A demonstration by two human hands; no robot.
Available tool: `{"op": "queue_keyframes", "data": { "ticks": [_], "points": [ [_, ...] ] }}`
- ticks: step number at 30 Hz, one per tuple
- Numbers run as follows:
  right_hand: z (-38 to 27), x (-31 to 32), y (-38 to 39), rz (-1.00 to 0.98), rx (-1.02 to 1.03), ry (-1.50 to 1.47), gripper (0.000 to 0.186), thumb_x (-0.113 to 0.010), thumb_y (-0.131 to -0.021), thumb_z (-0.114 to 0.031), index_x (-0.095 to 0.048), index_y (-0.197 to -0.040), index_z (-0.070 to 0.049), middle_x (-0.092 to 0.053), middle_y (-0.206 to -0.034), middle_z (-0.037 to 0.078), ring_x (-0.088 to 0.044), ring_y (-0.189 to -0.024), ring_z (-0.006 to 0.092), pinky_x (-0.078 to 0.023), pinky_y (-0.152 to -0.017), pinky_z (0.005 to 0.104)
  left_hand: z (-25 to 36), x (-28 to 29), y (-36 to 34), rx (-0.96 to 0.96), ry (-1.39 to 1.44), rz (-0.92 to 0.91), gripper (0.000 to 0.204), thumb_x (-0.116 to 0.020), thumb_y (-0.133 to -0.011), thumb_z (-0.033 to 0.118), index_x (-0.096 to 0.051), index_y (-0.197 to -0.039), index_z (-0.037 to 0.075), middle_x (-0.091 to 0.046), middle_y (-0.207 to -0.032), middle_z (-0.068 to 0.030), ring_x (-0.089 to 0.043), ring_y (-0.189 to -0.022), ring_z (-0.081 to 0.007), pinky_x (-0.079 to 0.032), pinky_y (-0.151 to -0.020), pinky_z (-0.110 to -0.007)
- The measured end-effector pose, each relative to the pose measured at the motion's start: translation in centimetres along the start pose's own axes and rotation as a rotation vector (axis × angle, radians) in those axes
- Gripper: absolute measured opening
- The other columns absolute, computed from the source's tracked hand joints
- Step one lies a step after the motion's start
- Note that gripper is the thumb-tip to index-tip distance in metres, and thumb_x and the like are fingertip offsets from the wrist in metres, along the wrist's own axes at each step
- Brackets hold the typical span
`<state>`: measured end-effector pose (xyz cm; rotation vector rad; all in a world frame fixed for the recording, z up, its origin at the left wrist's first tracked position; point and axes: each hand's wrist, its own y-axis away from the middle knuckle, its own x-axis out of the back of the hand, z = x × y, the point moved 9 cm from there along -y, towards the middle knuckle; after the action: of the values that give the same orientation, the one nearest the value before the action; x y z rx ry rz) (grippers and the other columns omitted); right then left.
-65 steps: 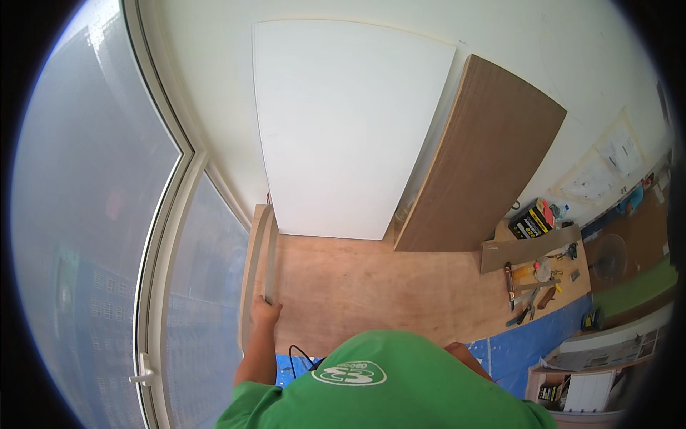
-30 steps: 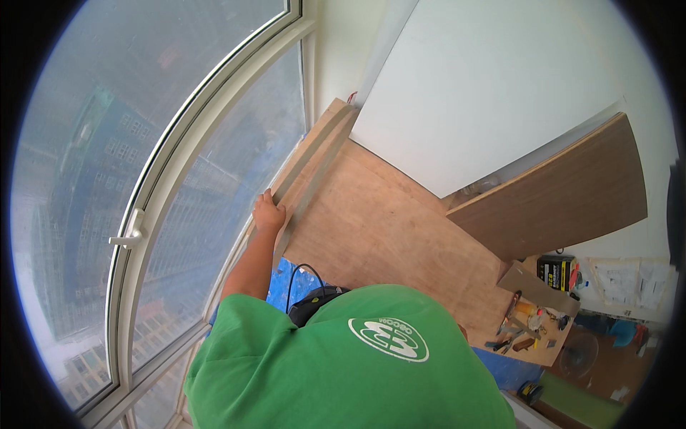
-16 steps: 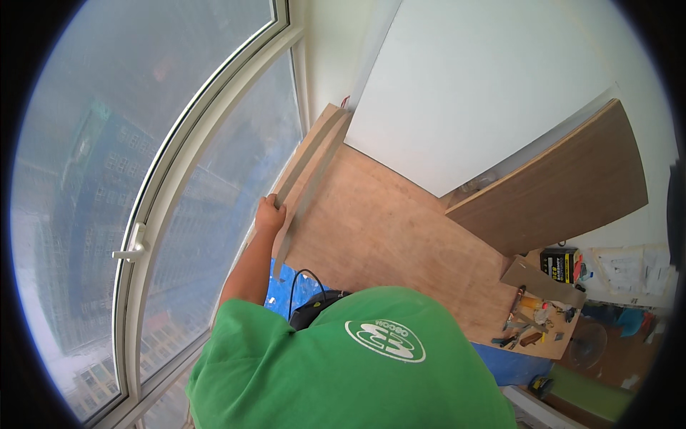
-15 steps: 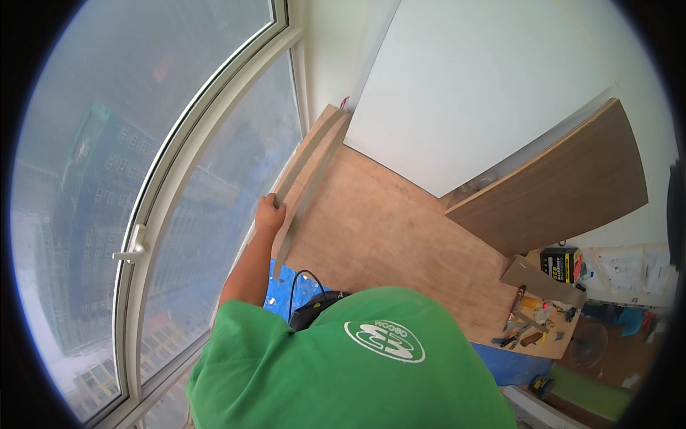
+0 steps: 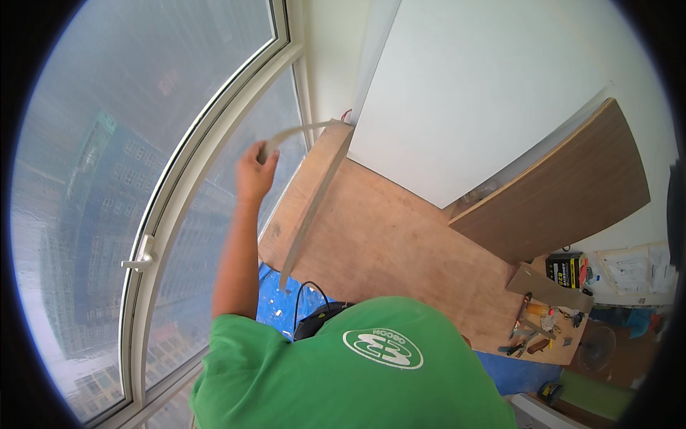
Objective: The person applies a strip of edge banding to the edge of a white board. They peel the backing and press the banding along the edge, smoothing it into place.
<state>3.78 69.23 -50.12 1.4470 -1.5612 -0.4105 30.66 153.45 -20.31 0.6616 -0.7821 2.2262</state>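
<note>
My left hand (image 5: 259, 171) is raised in front of the window, its fingers closed on a thin, greyish-beige flexible strip (image 5: 304, 129). From the hand the strip arcs over to the far end of a narrow wooden board (image 5: 314, 168) by the window. Along the board's right side runs a second greyish strip (image 5: 314, 204), whose near end reaches over a blue sheet (image 5: 275, 293). Under both lies a broad plywood surface (image 5: 386, 229). My right hand is out of sight behind my green-shirted body.
A large white panel (image 5: 471, 93) stands at the far side, with a brown board (image 5: 564, 186) leaning beside it. Hand tools (image 5: 529, 336) and a black-and-yellow box (image 5: 564, 269) sit at the right. A window handle (image 5: 143, 254) juts out at left; a black bag-like object (image 5: 318, 319) lies near me.
My left hand has risen off the narrow board and moved up and left toward the window, lifting the strip. The strip now bends in an arc instead of lying along the board.
</note>
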Motion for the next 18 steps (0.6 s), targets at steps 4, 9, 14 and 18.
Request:
{"op": "queue_keyframes", "data": {
  "ticks": [4,9,14,18],
  "points": [
    [1.2,0.4,-1.1,0.009,0.032,-0.016,0.014,-0.069,-0.095,-0.013,-0.071,-0.093,0.000,-0.072,-0.080,0.007,-0.066,-0.071,0.0147,-0.055,-0.066,0.0327,5.9,6.0,-4.3,-0.060,0.048,0.177,0.045,-0.079,-0.087,0.033,-0.072,-0.118,0.001,-0.075,-0.104,-0.0216,-0.073,-0.093,-0.0332,-0.056,-0.086,-0.040],
    [2.4,0.3,-1.5,0.018,0.055,-0.040,0.013,-0.069,-0.095,-0.012,-0.071,-0.092,0.001,-0.073,-0.081,0.007,-0.066,-0.071,0.0146,-0.055,-0.067,0.0328,13.8,13.1,-6.5,-0.162,0.128,0.270,0.048,-0.080,-0.089,0.038,-0.073,-0.119,0.001,-0.076,-0.102,-0.0173,-0.073,-0.094,-0.0248,-0.056,-0.088,-0.035],
    [1.7,-0.2,-0.8,0.027,0.052,-0.063,0.013,-0.070,-0.093,-0.013,-0.070,-0.089,0.000,-0.071,-0.079,0.006,-0.065,-0.070,0.0146,-0.054,-0.066,0.0329,21.5,22.8,-4.6,-0.414,0.228,0.574,0.044,-0.083,-0.090,0.028,-0.072,-0.125,0.003,-0.077,-0.105,-0.0112,-0.070,-0.085,-0.0142,-0.055,-0.076,-0.026],
    [0.4,-0.5,0.1,0.033,0.057,-0.077,0.014,-0.070,-0.092,-0.013,-0.069,-0.086,-0.001,-0.071,-0.077,0.006,-0.064,-0.068,0.0146,-0.054,-0.065,0.0329,26.2,31.0,-0.7,-0.402,0.094,0.960,0.033,-0.083,-0.088,0.035,-0.076,-0.104,0.006,-0.074,-0.089,-0.0066,-0.068,-0.078,-0.0108,-0.050,-0.068,-0.023]
  ]
}}
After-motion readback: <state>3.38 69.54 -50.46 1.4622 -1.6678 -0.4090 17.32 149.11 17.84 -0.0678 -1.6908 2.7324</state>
